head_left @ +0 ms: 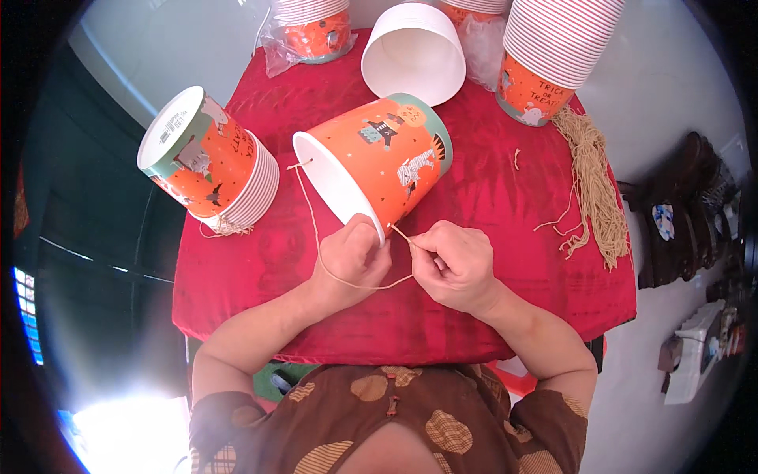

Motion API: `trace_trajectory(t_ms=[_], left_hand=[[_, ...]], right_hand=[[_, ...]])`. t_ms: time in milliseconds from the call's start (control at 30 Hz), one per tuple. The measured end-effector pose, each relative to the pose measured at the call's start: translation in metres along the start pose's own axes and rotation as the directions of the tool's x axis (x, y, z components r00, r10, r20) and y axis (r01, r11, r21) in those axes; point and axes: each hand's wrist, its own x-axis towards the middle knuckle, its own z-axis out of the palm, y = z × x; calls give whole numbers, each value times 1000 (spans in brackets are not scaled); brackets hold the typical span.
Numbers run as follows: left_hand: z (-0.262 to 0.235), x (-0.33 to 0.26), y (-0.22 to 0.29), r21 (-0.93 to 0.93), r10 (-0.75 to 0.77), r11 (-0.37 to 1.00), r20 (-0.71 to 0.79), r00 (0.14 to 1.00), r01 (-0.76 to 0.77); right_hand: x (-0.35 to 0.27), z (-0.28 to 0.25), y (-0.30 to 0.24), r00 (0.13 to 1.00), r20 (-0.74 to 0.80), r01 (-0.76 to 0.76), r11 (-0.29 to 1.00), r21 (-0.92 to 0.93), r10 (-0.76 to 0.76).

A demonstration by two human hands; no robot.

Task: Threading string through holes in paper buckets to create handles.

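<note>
An orange paper bucket (339, 154) with Halloween drawings and a white rim lies on its side in the middle of the table, its mouth toward me. My left hand (354, 254) is closed on the rim's near edge, its fingertips partly hidden inside. A thin tan cord (313, 212) passes through a hole at the rim's left side. It hangs in a loop across my left wrist to my right hand (452, 265). That hand pinches the cord just right of a second hole at the near rim, where the cord emerges taut.
A red cloth (260, 292) covers the table. Upside-down stacked buckets (207, 162) stand at the left. A white-mouthed bucket (414, 55) lies behind. Tall stacked buckets (545, 63) and a bundle of tan cords (592, 186) are at the right. Plastic-wrapped buckets (316, 35) stand far left.
</note>
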Motion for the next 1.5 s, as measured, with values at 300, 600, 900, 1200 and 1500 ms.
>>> trace_trajectory(t_ms=[300, 600, 900, 1200, 1500], left_hand=[[-3, 0, 1, 1, 4, 1000, 21, 1000, -4], [-2, 0, 0, 20, 31, 999, 26, 999, -32], [0, -2, 2, 17, 12, 1000, 53, 999, -13], [-2, -4, 4, 133, 82, 986, 124, 989, -98], [-10, -1, 3, 325, 216, 906, 192, 957, -270]], right_hand=[[0, 1, 0, 1000, 16, 26, 999, -22, -26], [1, 3, 3, 998, -7, 54, 998, 13, -54], [-1, 4, 2, 1000, 27, -13, 1000, -22, 14], [-3, 8, 3, 995, 65, -78, 995, -66, 82], [-8, 11, 0, 977, 109, -178, 983, -51, 182]])
